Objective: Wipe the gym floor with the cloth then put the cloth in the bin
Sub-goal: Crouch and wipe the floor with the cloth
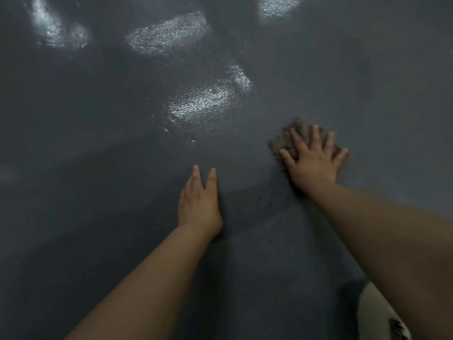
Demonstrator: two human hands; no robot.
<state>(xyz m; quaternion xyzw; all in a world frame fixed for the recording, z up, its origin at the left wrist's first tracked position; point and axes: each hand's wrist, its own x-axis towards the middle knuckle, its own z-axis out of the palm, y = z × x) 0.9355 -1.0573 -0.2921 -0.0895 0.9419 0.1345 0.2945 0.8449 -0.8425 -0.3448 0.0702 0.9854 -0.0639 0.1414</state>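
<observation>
Wiping step in hand, bin not in view

Fingers of my right hand [312,158] are spread straight and press flat on the crumpled grey-brown cloth [285,141], which lies on the dark grey textured gym floor [98,119]. My left hand [199,200] rests flat on the floor, fingers straight, holding nothing, well apart from the cloth. I judge that I am in the wiping step. Shiny wet patches [198,104] lie ahead, so the next move calls for pushing the cloth forward and left with steady pressure.
</observation>
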